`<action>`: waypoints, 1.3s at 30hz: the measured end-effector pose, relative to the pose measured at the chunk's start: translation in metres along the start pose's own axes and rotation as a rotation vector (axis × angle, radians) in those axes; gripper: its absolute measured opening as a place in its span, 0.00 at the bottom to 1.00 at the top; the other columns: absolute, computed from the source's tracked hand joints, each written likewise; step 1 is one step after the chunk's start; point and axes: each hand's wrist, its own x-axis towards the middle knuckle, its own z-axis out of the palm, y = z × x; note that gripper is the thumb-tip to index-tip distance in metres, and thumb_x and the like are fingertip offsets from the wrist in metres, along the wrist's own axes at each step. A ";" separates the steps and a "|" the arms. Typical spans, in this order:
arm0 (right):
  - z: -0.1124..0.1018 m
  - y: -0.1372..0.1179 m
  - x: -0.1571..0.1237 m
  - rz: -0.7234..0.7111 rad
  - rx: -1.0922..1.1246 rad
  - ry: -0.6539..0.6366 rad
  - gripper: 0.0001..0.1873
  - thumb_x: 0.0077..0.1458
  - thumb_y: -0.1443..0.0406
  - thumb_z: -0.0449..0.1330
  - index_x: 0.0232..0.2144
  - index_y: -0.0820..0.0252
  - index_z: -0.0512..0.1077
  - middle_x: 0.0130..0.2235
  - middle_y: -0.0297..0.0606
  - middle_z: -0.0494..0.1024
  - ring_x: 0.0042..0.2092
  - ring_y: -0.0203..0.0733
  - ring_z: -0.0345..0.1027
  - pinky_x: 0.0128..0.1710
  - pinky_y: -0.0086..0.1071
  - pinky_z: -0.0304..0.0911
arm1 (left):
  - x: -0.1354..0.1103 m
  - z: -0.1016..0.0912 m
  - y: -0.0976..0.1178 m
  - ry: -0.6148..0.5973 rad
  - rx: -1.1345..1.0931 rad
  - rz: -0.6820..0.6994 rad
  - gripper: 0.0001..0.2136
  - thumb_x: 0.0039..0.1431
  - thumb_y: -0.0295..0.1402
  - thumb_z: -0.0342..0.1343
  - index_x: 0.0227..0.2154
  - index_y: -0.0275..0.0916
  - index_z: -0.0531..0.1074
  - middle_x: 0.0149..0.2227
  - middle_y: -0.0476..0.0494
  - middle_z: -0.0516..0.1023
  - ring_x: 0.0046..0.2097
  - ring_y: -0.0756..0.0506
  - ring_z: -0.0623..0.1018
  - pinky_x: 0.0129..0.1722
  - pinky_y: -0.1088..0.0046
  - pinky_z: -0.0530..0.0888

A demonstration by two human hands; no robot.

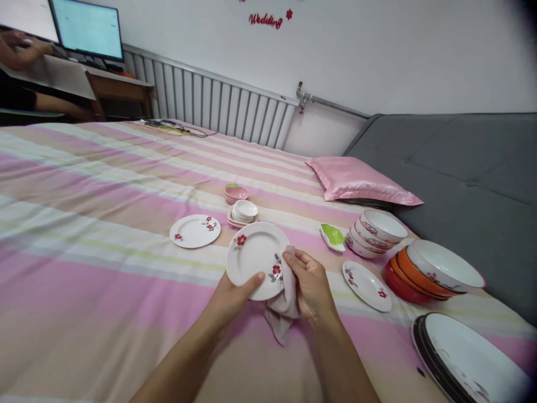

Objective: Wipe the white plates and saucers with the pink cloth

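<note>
Left hand (234, 296): curled round a flowered plate (257, 254), thumb on its rim, above the bedspread (104, 313).
Right hand (311, 285): fingers pinching cloth (287, 299) against the plate's right edge.
Beyond plate: small white bowls (246, 209), close.
Right side: leaf-shaped dish (333, 235), second plate (366, 286), orange bowls (413, 274) crowd near.
Bedspread: spreads widely leftward; cables (176, 128) lie near its far edge.

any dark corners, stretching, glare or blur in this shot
Head view: both right-hand corners darken; head view: stacked plates at lower right look stretched, probably by a wide lens; head view: the pink pillow has a soft sheen; head view: the held plate's flower prints are clear, but the bright monitor is unreadable.
</note>
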 end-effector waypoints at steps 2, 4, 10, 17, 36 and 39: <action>0.001 0.000 -0.001 -0.009 -0.013 -0.002 0.19 0.37 0.64 0.70 0.34 0.63 0.73 0.29 0.37 0.80 0.29 0.39 0.74 0.32 0.32 0.70 | 0.000 -0.001 -0.001 0.004 -0.024 0.017 0.34 0.44 0.41 0.65 0.55 0.37 0.63 0.52 0.34 0.71 0.51 0.35 0.72 0.48 0.59 0.71; 0.000 -0.001 -0.002 -0.024 -0.044 -0.003 0.19 0.38 0.63 0.70 0.34 0.63 0.73 0.30 0.38 0.80 0.29 0.40 0.74 0.33 0.33 0.70 | 0.000 -0.005 0.001 -0.040 -0.038 0.018 0.32 0.46 0.39 0.64 0.55 0.37 0.63 0.53 0.35 0.71 0.52 0.36 0.71 0.50 0.60 0.70; -0.003 -0.008 -0.005 -0.094 -0.157 -0.009 0.17 0.39 0.62 0.69 0.33 0.63 0.73 0.30 0.38 0.80 0.30 0.39 0.73 0.32 0.31 0.69 | -0.002 -0.019 0.012 -0.194 0.058 -0.037 0.28 0.48 0.36 0.62 0.52 0.34 0.64 0.53 0.35 0.71 0.53 0.38 0.70 0.51 0.62 0.69; -0.009 -0.014 -0.006 -0.107 -0.284 -0.053 0.18 0.38 0.61 0.69 0.34 0.61 0.74 0.31 0.38 0.81 0.30 0.39 0.73 0.31 0.30 0.68 | -0.004 -0.028 0.015 -0.306 0.171 -0.093 0.30 0.47 0.34 0.62 0.55 0.37 0.62 0.51 0.38 0.73 0.51 0.39 0.72 0.50 0.62 0.69; -0.007 -0.030 -0.015 -0.080 -0.487 -0.273 0.18 0.41 0.59 0.68 0.34 0.60 0.70 0.27 0.36 0.79 0.28 0.37 0.70 0.27 0.26 0.62 | -0.003 -0.031 0.014 -0.556 0.420 -0.182 0.21 0.45 0.31 0.59 0.46 0.36 0.71 0.42 0.43 0.77 0.46 0.40 0.74 0.45 0.66 0.70; -0.005 -0.035 -0.017 -0.105 -0.457 -0.279 0.16 0.42 0.59 0.67 0.33 0.59 0.71 0.28 0.34 0.78 0.27 0.35 0.69 0.27 0.25 0.61 | -0.003 -0.026 0.014 -0.506 0.315 -0.144 0.23 0.46 0.32 0.60 0.48 0.38 0.70 0.44 0.44 0.77 0.47 0.40 0.73 0.47 0.65 0.69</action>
